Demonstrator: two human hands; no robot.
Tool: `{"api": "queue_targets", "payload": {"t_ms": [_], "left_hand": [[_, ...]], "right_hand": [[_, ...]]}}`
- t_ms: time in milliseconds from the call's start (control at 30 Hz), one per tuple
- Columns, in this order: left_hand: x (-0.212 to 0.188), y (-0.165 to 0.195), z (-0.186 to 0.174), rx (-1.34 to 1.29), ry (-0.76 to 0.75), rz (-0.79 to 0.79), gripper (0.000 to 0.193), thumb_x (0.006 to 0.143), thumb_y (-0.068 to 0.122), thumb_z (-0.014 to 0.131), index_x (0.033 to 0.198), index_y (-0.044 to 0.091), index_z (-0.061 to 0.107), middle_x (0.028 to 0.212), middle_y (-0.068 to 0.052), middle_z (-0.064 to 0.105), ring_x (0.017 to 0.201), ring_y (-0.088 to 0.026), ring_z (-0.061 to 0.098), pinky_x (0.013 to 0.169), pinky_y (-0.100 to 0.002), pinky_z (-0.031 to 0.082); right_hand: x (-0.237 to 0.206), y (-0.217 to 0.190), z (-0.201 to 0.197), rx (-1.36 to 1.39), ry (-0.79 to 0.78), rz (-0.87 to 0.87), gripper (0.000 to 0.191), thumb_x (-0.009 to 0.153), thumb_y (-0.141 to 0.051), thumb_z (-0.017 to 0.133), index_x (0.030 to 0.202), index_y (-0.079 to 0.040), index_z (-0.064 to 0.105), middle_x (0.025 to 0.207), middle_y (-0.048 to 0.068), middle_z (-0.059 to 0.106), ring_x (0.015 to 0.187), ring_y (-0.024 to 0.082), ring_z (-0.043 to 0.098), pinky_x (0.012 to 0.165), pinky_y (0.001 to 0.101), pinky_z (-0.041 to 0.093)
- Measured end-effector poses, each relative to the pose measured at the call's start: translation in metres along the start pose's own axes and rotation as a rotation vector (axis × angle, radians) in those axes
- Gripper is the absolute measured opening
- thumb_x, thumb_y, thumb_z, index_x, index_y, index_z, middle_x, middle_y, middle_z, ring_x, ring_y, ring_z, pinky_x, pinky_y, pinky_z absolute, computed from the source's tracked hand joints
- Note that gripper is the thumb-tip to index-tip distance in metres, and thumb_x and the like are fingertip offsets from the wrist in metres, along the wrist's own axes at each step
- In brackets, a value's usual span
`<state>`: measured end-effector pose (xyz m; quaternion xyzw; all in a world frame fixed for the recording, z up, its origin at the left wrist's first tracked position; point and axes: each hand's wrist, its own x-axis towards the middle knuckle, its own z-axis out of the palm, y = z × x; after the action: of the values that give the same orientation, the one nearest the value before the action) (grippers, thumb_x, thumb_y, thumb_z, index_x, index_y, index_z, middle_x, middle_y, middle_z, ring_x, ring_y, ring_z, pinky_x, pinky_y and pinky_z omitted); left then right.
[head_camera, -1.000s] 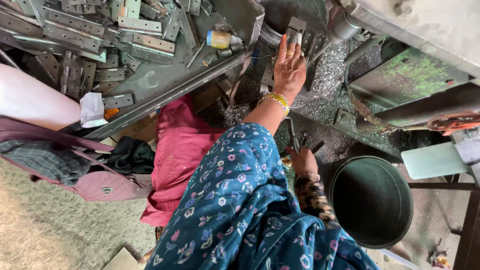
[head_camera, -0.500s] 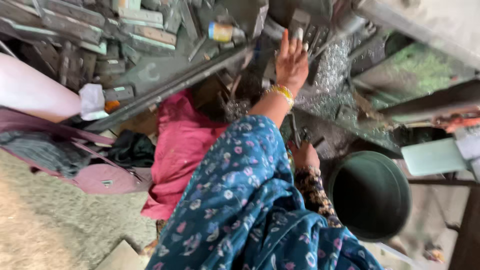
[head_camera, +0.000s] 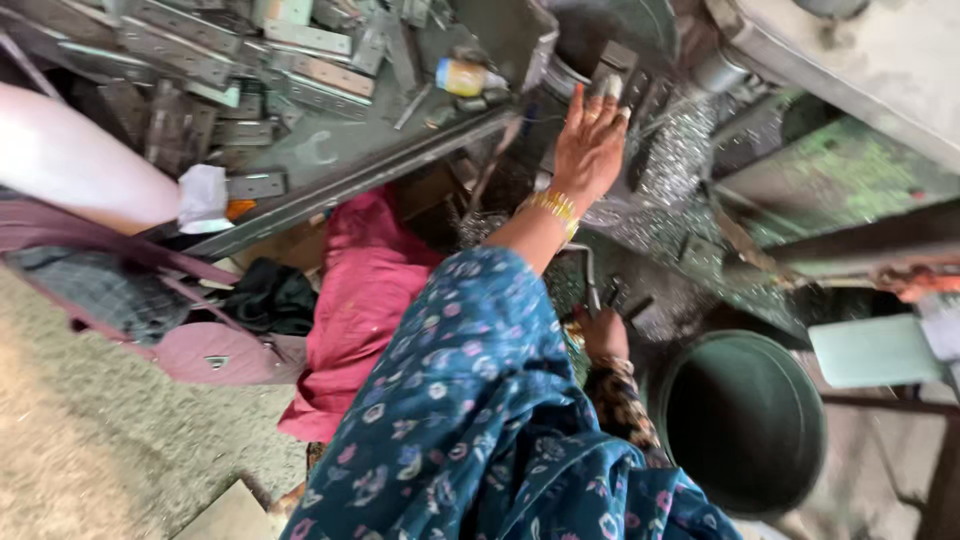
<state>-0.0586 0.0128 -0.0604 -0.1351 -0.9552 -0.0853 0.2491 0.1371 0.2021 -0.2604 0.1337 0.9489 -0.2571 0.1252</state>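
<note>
reaching up, the left hand (head_camera: 588, 150) lies open and flat with fingers spread, its fingertips touching a small grey metal block (head_camera: 610, 62) at the machine's mouth, above a heap of silvery metal shavings (head_camera: 680, 160). the right hand (head_camera: 603, 335) sits low beside a thin metal lever (head_camera: 590, 275); whether it is clenched cannot be told. a round dark green bucket (head_camera: 745, 420) stands just beside it.

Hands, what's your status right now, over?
Left hand raised, fingers spread on small metal piece. Right hand low, grip unclear. Metal shavings all around.
</note>
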Motion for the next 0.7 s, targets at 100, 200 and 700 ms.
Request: {"api": "queue_targets", "payload": {"t_ms": [100, 200, 700], "left_hand": [[-0.034, -0.047, -0.032, -0.282, 0.137, 0.026, 0.042, 0.078, 0.02, 0.064, 0.117, 0.004, 0.065, 0.121, -0.017, 0.062, 0.117, -0.031, 0.054, 0.103, -0.049, 0.032], [-0.054, -0.11, -0.063, -0.233, 0.23, -0.209, 0.047, 0.068, 0.022, 0.072, 0.108, -0.001, 0.065, 0.107, -0.02, 0.066, 0.103, -0.036, 0.062, 0.09, -0.05, 0.044], [-0.057, -0.268, -0.063, -0.359, 0.217, -0.722, 0.018, 0.078, 0.007, 0.067, 0.095, 0.007, 0.076, 0.092, -0.021, 0.074, 0.092, -0.04, 0.07, 0.082, -0.05, 0.054]], "right_hand": [[0.0, -0.004, -0.026, 0.02, 0.018, -0.145, 0.047, 0.091, -0.048, 0.067, 0.106, -0.004, 0.073, 0.091, 0.03, 0.072, 0.09, 0.048, 0.07, 0.077, 0.0546, 0.053], [-0.004, -0.019, -0.059, -0.107, 0.033, -0.107, 0.052, 0.094, -0.054, 0.065, 0.103, -0.003, 0.072, 0.092, 0.03, 0.071, 0.094, 0.051, 0.068, 0.077, 0.0571, 0.051], [-0.022, -0.057, -0.086, -0.085, -0.014, -0.076, 0.053, 0.09, -0.057, 0.064, 0.103, -0.007, 0.074, 0.093, 0.03, 0.072, 0.097, 0.05, 0.068, 0.082, 0.0564, 0.052]]}}
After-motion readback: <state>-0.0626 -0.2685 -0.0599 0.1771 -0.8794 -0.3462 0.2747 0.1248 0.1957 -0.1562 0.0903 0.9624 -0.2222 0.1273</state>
